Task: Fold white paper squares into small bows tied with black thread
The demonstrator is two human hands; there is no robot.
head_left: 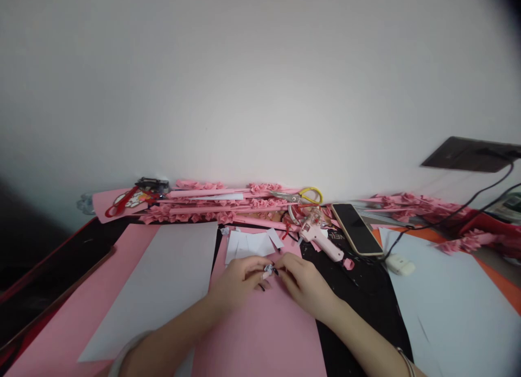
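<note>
Over a pink sheet of paper (260, 333), my left hand (238, 279) and my right hand (303, 284) meet at their fingertips. Between them is a small white folded paper piece (268, 270), shaped a little like a flower. Fingers of my left hand are closed on it from the left, and those of my right hand pinch its right side. Fingertips cover part of it. Just beyond lie several small white paper pieces (253, 243), overlapping on the pink sheet. A small crumpled white paper bit (224, 231) is at their left corner.
A pink glue gun (323, 242) and a phone (358, 229) lie right of the papers. Yellow-handled scissors (299, 195) rest on pink paper flower stems (228, 208) along the wall. A white earphone case (400, 264) sits by a cable. White sheets (163, 284) flank my arms.
</note>
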